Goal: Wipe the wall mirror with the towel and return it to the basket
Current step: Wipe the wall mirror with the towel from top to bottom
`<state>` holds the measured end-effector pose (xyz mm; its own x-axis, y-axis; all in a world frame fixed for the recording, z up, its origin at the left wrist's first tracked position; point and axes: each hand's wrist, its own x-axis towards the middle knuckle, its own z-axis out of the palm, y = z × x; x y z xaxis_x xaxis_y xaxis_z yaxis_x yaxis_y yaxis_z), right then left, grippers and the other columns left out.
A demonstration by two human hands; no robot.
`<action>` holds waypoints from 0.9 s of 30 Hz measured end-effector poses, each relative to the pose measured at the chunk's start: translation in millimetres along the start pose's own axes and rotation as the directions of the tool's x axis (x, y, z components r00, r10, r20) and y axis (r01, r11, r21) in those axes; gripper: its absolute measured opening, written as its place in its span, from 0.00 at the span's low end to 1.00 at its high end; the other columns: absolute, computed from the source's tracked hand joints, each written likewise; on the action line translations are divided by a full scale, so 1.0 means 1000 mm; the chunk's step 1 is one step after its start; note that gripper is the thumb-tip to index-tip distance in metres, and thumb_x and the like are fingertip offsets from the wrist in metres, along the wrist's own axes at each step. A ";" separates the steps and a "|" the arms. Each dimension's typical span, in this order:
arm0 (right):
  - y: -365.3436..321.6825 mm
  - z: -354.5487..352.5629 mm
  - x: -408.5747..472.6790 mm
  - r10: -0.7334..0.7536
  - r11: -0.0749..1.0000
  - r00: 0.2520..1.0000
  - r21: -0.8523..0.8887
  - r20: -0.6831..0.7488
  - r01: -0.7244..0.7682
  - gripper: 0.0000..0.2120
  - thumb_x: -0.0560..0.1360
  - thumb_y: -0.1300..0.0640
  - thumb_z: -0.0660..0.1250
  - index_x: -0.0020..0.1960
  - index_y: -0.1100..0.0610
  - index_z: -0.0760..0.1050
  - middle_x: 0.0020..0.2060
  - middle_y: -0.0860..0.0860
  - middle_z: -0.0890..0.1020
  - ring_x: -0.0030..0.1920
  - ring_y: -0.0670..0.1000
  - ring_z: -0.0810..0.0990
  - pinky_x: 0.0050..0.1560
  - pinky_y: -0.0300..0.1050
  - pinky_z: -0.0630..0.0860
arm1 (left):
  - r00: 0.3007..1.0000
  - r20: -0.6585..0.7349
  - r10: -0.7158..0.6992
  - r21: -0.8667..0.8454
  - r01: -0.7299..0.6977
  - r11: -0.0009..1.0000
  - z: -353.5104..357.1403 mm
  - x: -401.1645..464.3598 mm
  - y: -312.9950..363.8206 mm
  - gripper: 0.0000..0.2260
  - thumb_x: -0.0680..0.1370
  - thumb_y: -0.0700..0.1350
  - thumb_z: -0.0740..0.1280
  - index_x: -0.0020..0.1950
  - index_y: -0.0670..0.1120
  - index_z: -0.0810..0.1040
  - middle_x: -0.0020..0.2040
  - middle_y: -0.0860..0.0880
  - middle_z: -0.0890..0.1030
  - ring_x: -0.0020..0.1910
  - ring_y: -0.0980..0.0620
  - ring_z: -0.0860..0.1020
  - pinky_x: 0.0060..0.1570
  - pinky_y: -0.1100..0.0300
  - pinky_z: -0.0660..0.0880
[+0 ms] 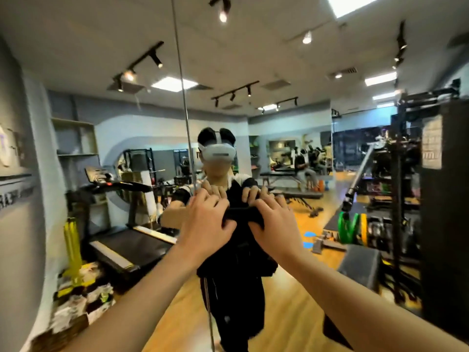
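A dark towel is held flat against the wall mirror at chest height. My left hand grips its left end, fingers on the front and thumb curled under the lower edge. My right hand grips its right end the same way. Most of the towel is hidden behind my fingers. The mirror reflects a person in a headset with both hands raised against mine. A vertical seam between mirror panels runs just left of my left hand. At the bottom left stands a woven basket.
Folded cloths and yellow-green bottles lie on a low shelf at the lower left. The mirror reflects a treadmill, weight benches and a rack. A dark weight machine stands close on my right.
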<state>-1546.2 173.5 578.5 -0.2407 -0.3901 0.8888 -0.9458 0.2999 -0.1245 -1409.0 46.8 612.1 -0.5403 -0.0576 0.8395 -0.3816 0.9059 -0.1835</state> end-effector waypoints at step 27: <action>-0.026 0.068 0.064 -0.295 0.948 0.936 -0.181 -0.192 0.262 0.31 0.82 0.44 0.54 0.83 0.52 0.57 0.82 0.56 0.56 0.82 0.64 0.52 0.77 0.69 0.56 | 0.965 -0.257 -0.058 0.114 0.090 0.989 0.050 0.012 -0.040 0.27 0.82 0.44 0.56 0.81 0.36 0.58 0.82 0.38 0.54 0.82 0.35 0.51 0.77 0.35 0.56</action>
<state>-1552.1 81.1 608.8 0.0956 -0.2869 0.9532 -0.9203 0.3395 0.1945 -1437.9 -10.8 603.5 -0.3063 -0.0006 0.9519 -0.5121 0.8431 -0.1642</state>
